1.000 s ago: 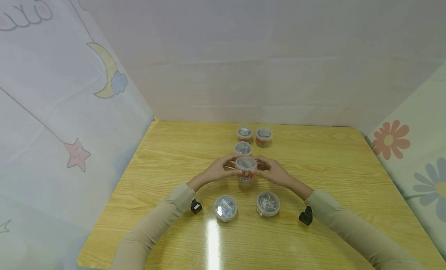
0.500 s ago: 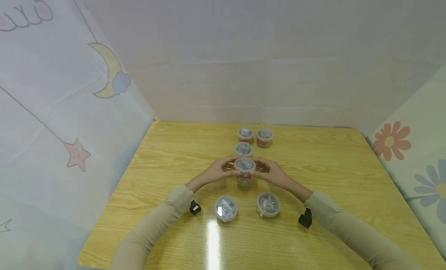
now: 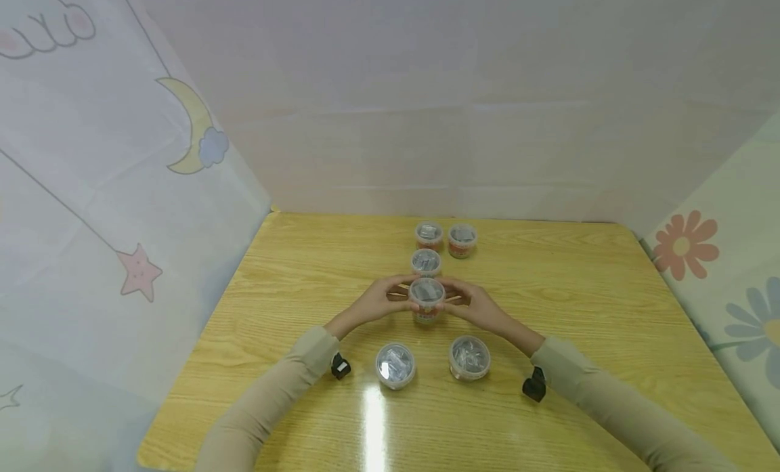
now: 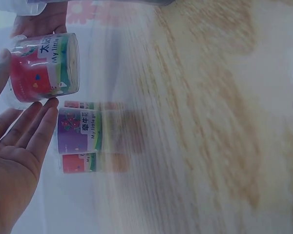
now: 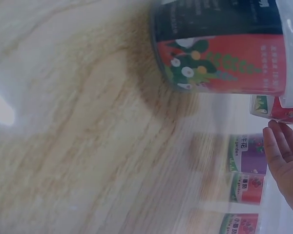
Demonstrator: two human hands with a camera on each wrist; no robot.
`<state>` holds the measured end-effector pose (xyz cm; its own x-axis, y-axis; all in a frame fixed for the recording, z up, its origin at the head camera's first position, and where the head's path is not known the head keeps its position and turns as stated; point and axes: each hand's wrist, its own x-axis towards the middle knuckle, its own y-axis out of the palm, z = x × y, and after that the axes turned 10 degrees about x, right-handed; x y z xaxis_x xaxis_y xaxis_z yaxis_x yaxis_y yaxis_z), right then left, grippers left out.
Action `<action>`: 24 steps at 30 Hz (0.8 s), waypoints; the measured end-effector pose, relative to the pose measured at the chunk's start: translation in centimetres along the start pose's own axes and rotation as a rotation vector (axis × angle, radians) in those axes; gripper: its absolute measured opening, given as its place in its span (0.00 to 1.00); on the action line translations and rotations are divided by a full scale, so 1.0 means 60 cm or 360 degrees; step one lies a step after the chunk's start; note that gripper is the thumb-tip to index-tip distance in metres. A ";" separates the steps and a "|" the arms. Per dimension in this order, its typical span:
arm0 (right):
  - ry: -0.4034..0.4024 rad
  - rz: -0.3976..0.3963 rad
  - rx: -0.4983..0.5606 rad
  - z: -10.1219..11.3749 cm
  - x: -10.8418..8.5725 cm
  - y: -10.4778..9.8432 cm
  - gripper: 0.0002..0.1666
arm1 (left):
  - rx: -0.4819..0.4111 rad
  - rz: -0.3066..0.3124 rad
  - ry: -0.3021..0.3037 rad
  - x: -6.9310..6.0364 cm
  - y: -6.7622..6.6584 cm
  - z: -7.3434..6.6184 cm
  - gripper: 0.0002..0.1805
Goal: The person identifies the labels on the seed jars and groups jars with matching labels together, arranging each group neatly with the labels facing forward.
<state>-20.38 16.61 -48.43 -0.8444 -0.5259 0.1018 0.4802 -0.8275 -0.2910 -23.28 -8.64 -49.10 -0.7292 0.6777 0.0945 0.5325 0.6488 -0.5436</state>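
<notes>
Red-labelled tub (image 3: 427, 301) between the left hand (image 3: 378, 301) and right hand (image 3: 477, 308).

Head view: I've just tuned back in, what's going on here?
A person holds a red tub between the left grip and the right grip, raised off the table. Behind it stand a purple tub and two more red tubs. Two other tubs stand nearer the person.

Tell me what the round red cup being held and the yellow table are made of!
Round, clear cup with red label: probably hard plastic, glossy, because its top looks see-through.
Yellow, wood-grained tabletop: wood or printed laminate, I can't tell which; it has streaky grain and a shiny glare.
</notes>
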 end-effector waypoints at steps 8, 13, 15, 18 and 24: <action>-0.0076 -0.0024 -0.0023 -0.038 0.006 0.001 0.35 | 0.0026 -0.0080 0.0037 0.009 0.014 0.047 0.36; -0.0068 -0.0012 0.0012 -0.041 0.008 0.004 0.35 | 0.0073 -0.0096 0.0082 0.006 0.016 0.050 0.36; -0.0043 -0.0016 0.0014 -0.043 0.009 0.004 0.36 | 0.0095 -0.0096 0.0090 0.006 0.016 0.051 0.37; -0.0026 -0.0016 -0.0009 -0.047 0.009 0.004 0.36 | 0.0111 -0.0093 0.0098 0.006 0.016 0.052 0.37; -0.0040 -0.0019 -0.0073 -0.048 0.010 0.003 0.36 | 0.0157 -0.0086 0.0087 0.009 0.016 0.056 0.37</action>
<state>-21.47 16.72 -51.18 -0.8434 -0.5215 0.1294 0.4584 -0.8240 -0.3329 -24.60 -8.81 -52.40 -0.7297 0.6624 0.1696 0.4464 0.6493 -0.6157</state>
